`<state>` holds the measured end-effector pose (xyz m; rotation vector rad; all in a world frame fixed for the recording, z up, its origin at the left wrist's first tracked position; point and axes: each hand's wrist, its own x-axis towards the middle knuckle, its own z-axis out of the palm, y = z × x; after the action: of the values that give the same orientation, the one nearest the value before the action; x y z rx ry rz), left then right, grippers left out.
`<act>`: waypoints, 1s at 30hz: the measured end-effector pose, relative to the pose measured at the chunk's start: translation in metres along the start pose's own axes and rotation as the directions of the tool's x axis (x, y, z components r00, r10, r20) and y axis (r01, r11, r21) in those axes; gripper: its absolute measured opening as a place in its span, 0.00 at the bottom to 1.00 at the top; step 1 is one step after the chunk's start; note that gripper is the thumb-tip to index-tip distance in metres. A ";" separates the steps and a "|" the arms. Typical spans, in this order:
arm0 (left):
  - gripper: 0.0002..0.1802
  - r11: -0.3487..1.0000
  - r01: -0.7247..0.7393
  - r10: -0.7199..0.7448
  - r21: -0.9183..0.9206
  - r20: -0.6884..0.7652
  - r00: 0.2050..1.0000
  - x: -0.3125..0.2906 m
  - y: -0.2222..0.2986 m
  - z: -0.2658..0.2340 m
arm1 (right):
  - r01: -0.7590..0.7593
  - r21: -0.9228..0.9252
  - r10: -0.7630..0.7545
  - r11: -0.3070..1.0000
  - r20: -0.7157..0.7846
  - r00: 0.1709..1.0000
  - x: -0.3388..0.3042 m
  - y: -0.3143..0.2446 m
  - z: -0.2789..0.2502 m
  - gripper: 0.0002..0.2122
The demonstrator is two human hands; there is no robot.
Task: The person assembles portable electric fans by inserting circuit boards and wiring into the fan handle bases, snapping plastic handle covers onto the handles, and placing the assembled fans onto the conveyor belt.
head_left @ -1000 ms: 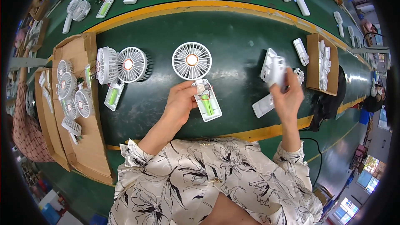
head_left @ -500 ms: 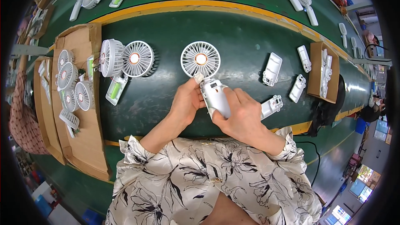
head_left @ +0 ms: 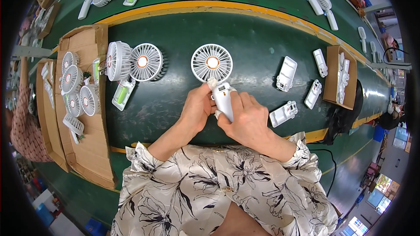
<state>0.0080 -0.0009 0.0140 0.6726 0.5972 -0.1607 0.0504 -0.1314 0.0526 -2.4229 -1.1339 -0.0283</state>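
Clamps left hand [head_left: 195,109] and right hand [head_left: 248,116] on handle [head_left: 223,104], with fan [head_left: 212,62] beyond both; cannot see handle's lower end behind right hand.

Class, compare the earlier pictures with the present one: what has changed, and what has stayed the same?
The right hand has moved left, bringing a white cover from the right side onto the handle of the fan, hiding its green part. Nothing has visibly been let go. The left hand still holds the fan; the loose covers and cardboard tray stayed put.
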 end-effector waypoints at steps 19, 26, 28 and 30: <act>0.19 0.986 -0.166 0.167 -0.016 0.110 0.980 0.005 0.004 -0.004 | -0.463 0.600 0.335 0.652 0.320 0.886 0.002 0.016 0.008 0.16; 0.20 0.974 -0.226 0.223 0.032 0.096 0.970 -0.001 -0.002 -0.003 | -0.628 0.753 0.223 0.195 0.590 0.776 0.003 0.018 0.019 0.11; 0.19 0.972 -0.230 0.227 0.048 0.073 0.971 0.000 -0.003 -0.003 | -0.617 0.761 0.209 0.199 0.582 0.785 0.003 0.019 0.018 0.11; 0.19 0.967 -0.241 0.233 0.082 0.094 0.968 -0.004 0.000 0.001 | -0.608 0.768 0.198 0.204 0.576 0.793 0.004 0.021 0.017 0.11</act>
<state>0.0056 -0.0017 0.0169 0.8181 0.4263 0.0069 0.0654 -0.1324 0.0298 -1.4907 -0.2853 1.0346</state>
